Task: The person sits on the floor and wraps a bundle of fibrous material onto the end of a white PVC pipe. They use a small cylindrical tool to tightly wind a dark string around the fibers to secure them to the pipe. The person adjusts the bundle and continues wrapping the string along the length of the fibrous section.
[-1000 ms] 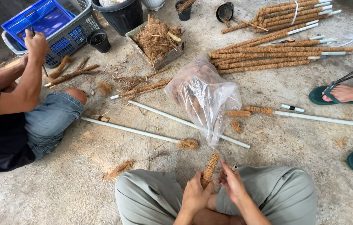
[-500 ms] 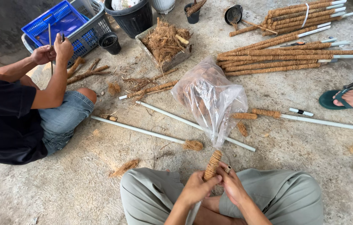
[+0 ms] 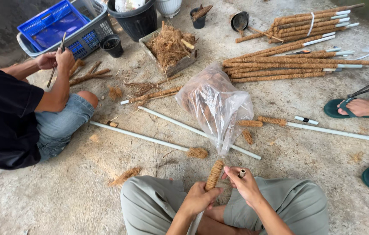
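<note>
Left hand (image 3: 198,199) grip clamped on fibre-wrapped pole (image 3: 214,175), upright between knees. Right hand (image 3: 245,185) just beside, fingers closed on small white tube (image 3: 242,172). Plastic bag (image 3: 216,104) ahead on floor.

Blue crate (image 3: 49,24), black pot (image 3: 134,19), clear plastic bag (image 3: 215,102) — bundled fibre-wrapped poles (image 3: 289,65) on concrete.
</note>
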